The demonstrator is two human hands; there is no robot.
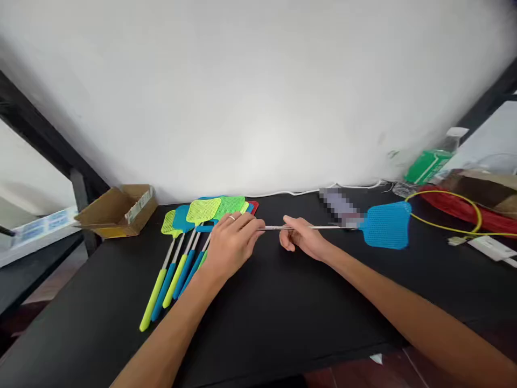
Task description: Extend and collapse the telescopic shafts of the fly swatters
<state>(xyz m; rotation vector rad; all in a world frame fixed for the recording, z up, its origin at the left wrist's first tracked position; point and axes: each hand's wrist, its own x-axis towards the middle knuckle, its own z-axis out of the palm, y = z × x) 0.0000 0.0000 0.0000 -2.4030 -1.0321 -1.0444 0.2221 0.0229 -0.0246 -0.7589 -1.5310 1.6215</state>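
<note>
A blue fly swatter [386,225] is held level above the black table, its mesh head to the right and its thin metal rod running left. My left hand [234,240] wraps round the handle end, where a bit of blue grip shows beyond the fingers. Around the middle of the rod, my right hand [301,237] is closed with thumb and fingers. Left of my left hand lie several other fly swatters, among them a yellow-green swatter [153,299] and a blue swatter [163,293]. Their heads overlap toward the wall, and a red one is mostly covered.
An open cardboard box [109,213] stands at the back left. At the right are a yellow cable [479,210], a white adapter [490,247], a red item [450,207] and a bottle with a green label [428,166]. A blurred phone-like object [341,206] lies near the white wall.
</note>
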